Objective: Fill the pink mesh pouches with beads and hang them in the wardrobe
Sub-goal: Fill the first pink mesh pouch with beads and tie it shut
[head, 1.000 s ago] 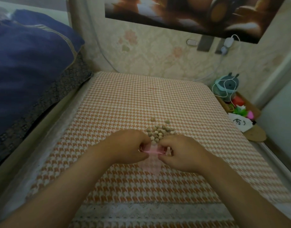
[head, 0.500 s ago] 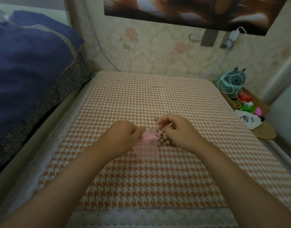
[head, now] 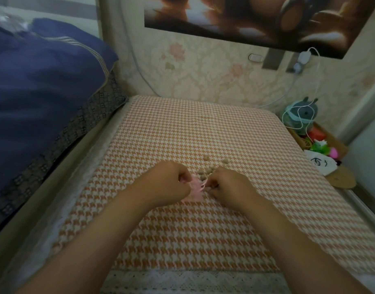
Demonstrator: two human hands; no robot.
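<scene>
A pink mesh pouch (head: 194, 193) lies on the orange houndstooth cloth (head: 203, 230), between my two hands. My left hand (head: 169, 183) pinches its upper left edge. My right hand (head: 229, 184) is curled over the near side of a small pile of tan beads (head: 207, 170), fingers closed at the pouch's pink drawstring; what it holds is hidden. Two beads lie apart just beyond the pile. No wardrobe is in view.
A blue quilt (head: 44, 98) is heaped on the bed at the left. At the right edge sits a low shelf with a grey-blue plush toy (head: 301, 115), white cable, small colourful items and a round wooden disc (head: 341, 177). The wallpapered wall stands behind.
My right hand went out to the bead pile and has come back a little toward the pouch mouth. My left hand has kept its hold on the pouch. The view shifted slightly.
</scene>
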